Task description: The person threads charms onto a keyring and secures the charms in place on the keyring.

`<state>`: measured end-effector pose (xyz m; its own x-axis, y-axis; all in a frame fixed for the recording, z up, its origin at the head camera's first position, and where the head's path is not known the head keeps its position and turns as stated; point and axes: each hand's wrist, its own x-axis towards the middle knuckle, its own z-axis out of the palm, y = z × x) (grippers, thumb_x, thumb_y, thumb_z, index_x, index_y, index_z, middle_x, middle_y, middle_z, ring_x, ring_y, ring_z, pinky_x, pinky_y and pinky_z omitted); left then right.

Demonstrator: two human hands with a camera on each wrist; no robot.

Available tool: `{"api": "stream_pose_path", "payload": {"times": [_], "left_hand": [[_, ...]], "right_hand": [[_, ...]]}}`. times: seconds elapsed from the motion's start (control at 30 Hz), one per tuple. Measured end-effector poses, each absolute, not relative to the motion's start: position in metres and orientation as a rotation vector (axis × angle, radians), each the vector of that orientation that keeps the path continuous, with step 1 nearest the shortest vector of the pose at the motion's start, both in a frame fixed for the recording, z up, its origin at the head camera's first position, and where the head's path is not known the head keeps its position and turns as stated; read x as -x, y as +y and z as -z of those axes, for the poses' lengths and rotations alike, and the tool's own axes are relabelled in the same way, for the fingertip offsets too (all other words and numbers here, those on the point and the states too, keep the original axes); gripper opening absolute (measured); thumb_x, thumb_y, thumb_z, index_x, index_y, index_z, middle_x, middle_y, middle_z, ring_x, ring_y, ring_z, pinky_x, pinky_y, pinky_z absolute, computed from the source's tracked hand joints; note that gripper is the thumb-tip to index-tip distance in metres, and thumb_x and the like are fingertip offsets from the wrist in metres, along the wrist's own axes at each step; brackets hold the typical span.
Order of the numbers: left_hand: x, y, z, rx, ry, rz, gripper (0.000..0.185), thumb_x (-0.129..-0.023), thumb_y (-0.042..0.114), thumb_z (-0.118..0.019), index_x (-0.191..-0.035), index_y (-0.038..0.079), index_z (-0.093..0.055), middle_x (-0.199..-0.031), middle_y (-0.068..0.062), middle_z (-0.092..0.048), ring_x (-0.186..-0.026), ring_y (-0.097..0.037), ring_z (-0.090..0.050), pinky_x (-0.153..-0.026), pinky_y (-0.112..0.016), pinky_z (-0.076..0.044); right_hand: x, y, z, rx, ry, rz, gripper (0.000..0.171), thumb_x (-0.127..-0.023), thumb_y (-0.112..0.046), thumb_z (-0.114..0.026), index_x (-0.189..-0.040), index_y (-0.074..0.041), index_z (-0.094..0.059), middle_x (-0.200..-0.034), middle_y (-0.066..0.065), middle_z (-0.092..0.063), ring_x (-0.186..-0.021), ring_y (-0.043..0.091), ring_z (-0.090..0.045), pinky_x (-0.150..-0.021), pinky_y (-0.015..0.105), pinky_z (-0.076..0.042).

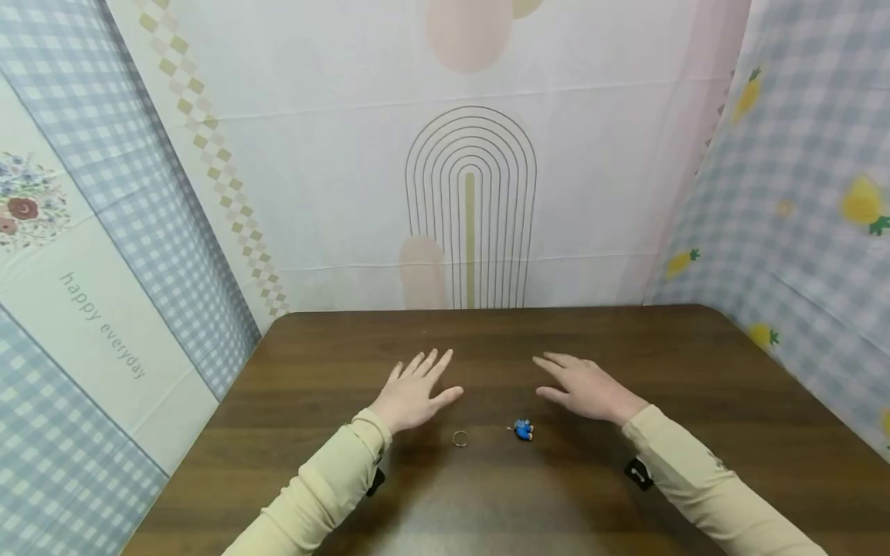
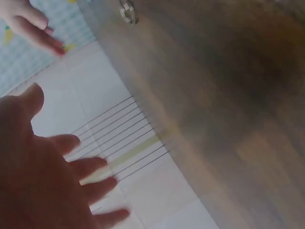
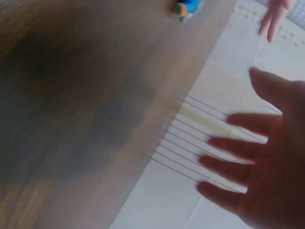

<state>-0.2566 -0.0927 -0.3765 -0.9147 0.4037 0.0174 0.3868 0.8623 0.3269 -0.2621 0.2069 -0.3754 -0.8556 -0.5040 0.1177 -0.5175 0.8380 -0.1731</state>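
Patterned cloth walls ring a dark wooden bench (image 1: 695, 371), where left hand (image 1: 412, 395) and right hand (image 1: 587, 388) hover, fingers spread, beside a metal ring (image 1: 460, 439) and blue charm (image 1: 523, 430).

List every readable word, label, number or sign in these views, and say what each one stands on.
"happy everyday": grey letters on the pale panel of the left wall cloth, in the head view.
The black tag at the right sleeve bears a white mark too small to read.
Both wrist views show no text.
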Motion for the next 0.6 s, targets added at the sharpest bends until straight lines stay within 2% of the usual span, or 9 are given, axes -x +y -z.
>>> {"api": "stream_pose_path", "payload": {"times": [0.07, 0.17, 0.23, 0.3, 0.43, 0.53, 0.6], "left_hand": [[0.258, -0.093, 0.373, -0.679, 2.94, -0.56, 0.067, -0.097, 0.051, -0.05, -0.153, 0.023, -0.028, -0.148, -0.012, -0.047, -0.136, -0.031, -0.047, -0.111, -0.051, -0.036], [0.26, -0.091, 0.369, -0.753, 2.85, -0.623, 0.061, -0.091, 0.04, -0.065, -0.144, 0.019, -0.046, -0.117, -0.012, -0.07, -0.105, -0.025, -0.067, -0.09, -0.042, -0.052], [0.261, -0.089, 0.369, -0.787, 2.79, -0.622, 0.053, -0.085, 0.034, -0.074, -0.133, 0.015, -0.059, -0.095, -0.007, -0.074, -0.088, -0.019, -0.068, -0.081, -0.035, -0.053], [0.262, -0.086, 0.37, -0.811, 2.741, -0.595, 0.045, -0.079, 0.029, -0.079, -0.119, 0.012, -0.067, -0.083, -0.003, -0.072, -0.078, -0.013, -0.065, -0.074, -0.029, -0.051], [0.262, -0.077, 0.379, -0.782, 2.719, -0.507, 0.033, -0.072, 0.029, -0.085, -0.095, 0.01, -0.07, -0.079, 0.001, -0.069, -0.073, -0.01, -0.059, -0.069, -0.025, -0.048], [0.261, -0.07, 0.384, -0.736, 2.751, -0.432, 0.031, -0.069, 0.032, -0.086, -0.085, 0.011, -0.068, -0.08, 0.003, -0.067, -0.072, -0.01, -0.056, -0.067, -0.024, -0.046], [0.261, -0.065, 0.386, -0.721, 2.778, -0.396, 0.031, -0.069, 0.032, -0.087, -0.08, 0.011, -0.067, -0.078, 0.004, -0.064, -0.07, -0.011, -0.054, -0.066, -0.024, -0.046]], "right_hand": [[0.262, 0.204, 0.373, -0.871, -2.962, -0.294, 0.047, -0.096, -0.031, -0.057, -0.133, -0.002, -0.055, -0.133, 0.021, -0.058, -0.122, 0.038, -0.057, -0.098, 0.056, -0.045], [0.26, 0.195, 0.372, -0.955, -2.992, -0.309, 0.037, -0.096, -0.027, -0.059, -0.122, -0.002, -0.062, -0.121, 0.015, -0.066, -0.108, 0.032, -0.064, -0.09, 0.049, -0.051], [0.258, 0.187, 0.374, -1.024, -2.997, -0.298, 0.03, -0.095, -0.026, -0.061, -0.115, -0.004, -0.065, -0.113, 0.011, -0.068, -0.1, 0.028, -0.066, -0.083, 0.045, -0.054], [0.257, 0.178, 0.377, -1.083, -3.006, -0.289, 0.022, -0.093, -0.025, -0.064, -0.106, -0.008, -0.066, -0.105, 0.006, -0.068, -0.092, 0.023, -0.066, -0.078, 0.041, -0.054], [0.256, 0.166, 0.386, -1.171, -3.034, -0.267, 0.016, -0.09, -0.027, -0.068, -0.093, -0.012, -0.062, -0.092, 0.0, -0.062, -0.078, 0.013, -0.06, -0.069, 0.033, -0.051], [0.255, 0.159, 0.391, -1.22, -3.022, -0.223, 0.018, -0.088, -0.026, -0.07, -0.09, -0.012, -0.059, -0.087, -0.001, -0.057, -0.072, 0.01, -0.053, -0.065, 0.029, -0.048], [0.255, 0.157, 0.394, -1.25, -2.978, -0.181, 0.015, -0.087, -0.02, -0.07, -0.088, -0.011, -0.058, -0.084, -0.001, -0.055, -0.07, 0.01, -0.051, -0.063, 0.028, -0.047]]}}
